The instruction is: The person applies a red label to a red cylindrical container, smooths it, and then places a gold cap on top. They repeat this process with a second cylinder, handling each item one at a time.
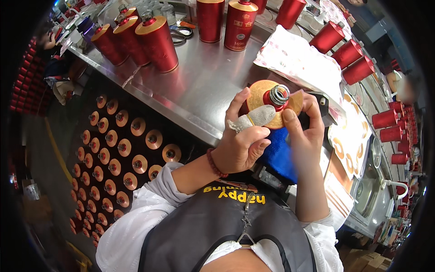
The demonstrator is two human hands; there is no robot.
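Note:
A red bottle with a gold shoulder (261,94) and a bare threaded glass neck is tilted toward me above the table edge. My left hand (242,140) is closed around its side. One finger, wrapped in whitish cloth, lies across the gold shoulder. At the neck's right side, my right hand (308,120) pinches a thin gold label (297,101) between thumb and fingers. This label stands up from the shoulder; whether its other edge is stuck down cannot be told. Blue cloth (282,152) shows just below the bottle, partly hidden by my hands.
Several red bottles (157,43) stand on the steel table (199,75), near black scissors (181,34). White patterned paper (299,56) lies right of them, with a sheet of gold ring labels (349,145) nearer me. Rows of gold-topped bottles (122,147) fill the lower left. A sink (364,197) is at right.

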